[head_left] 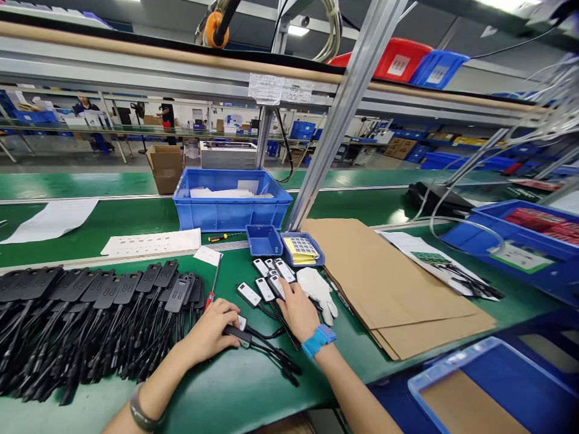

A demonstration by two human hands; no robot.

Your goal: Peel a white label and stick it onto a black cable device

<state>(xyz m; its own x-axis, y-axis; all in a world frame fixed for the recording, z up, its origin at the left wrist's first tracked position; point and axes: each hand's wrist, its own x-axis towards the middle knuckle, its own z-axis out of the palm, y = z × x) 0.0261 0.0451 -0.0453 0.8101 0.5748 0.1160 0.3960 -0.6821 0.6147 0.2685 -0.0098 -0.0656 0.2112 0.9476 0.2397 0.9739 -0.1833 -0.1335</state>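
My left hand [216, 328] rests on the green bench with its fingers curled over a black cabled module [238, 335] whose cable trails to the right. My right hand [296, 308], a blue band on its wrist, lies palm down with fingers reaching onto a cluster of small white-faced modules [270, 278]. A white glove [319, 288] lies just right of that hand. A large pile of black cabled modules [94, 313] fills the bench to the left.
A red-handled screwdriver [210, 294] lies beside the pile. Two small blue trays [264, 240] sit behind the modules, one holding yellow label sheets [301, 249]. A big blue bin [230, 199] stands behind, cardboard sheets [384, 283] lie right, and a slanted metal post [344, 108] rises.
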